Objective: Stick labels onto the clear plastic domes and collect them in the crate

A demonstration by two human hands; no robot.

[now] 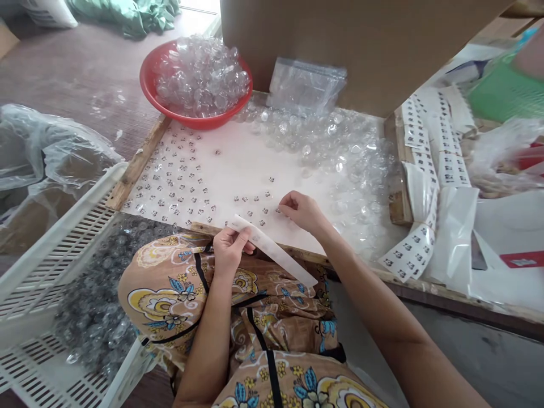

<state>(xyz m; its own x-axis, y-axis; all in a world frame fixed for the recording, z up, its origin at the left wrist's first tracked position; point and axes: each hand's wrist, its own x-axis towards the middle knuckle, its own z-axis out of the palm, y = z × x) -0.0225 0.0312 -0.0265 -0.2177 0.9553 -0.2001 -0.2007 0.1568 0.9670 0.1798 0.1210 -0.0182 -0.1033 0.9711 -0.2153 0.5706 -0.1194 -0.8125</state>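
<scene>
My left hand point(233, 249) pinches a long white sticker strip point(280, 256) between thumb and fingers, over my lap at the board's near edge. The strip slants down to the right and looks mostly bare. My right hand point(302, 212) is low over the white board point(250, 153), thumb and fingertips pressed together. A tiny dark mark shows at those fingertips; I cannot tell whether it is held or lies on the board. Just left of it are several small clear pieces with black animal-like prints point(256, 198). Many more printed pieces point(182, 187) cover the board's left side.
Plain clear pieces point(348, 147) are heaped on the board's right and back. A red bowl point(148, 85) full of them stands at the back left. Printed sticker strips point(414, 249) lie right. A white plastic basket point(85, 226) with clear pieces is at left; a cardboard box point(365, 51) stands behind.
</scene>
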